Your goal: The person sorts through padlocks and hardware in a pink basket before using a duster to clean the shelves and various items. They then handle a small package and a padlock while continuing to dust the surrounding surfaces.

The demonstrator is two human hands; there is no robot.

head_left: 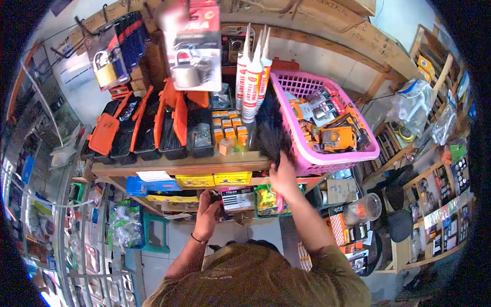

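Note:
My right hand [284,176] is closed at the shelf's front edge, around what looks like a duster [269,130] with dark bristles. A pink piece, seemingly its handle, shows below the fingers. The bristles lie between the small orange boxes [230,128] and a pink basket [332,158] full of packaged padlocks. White silicone sealant tubes [250,87] stand upright just behind. Lower down, my left hand [205,217] has its fingers bent around or against something small and dark beside a white-labelled box [238,200]; what it is cannot be made out.
Black bins with orange lids [174,117] line the wooden shelf [204,166] on the left. Packaged padlocks [192,66] hang in front at head height. Yellow boxes [232,178] sit beneath the shelf top. A clear plastic tub [363,207] stands at right.

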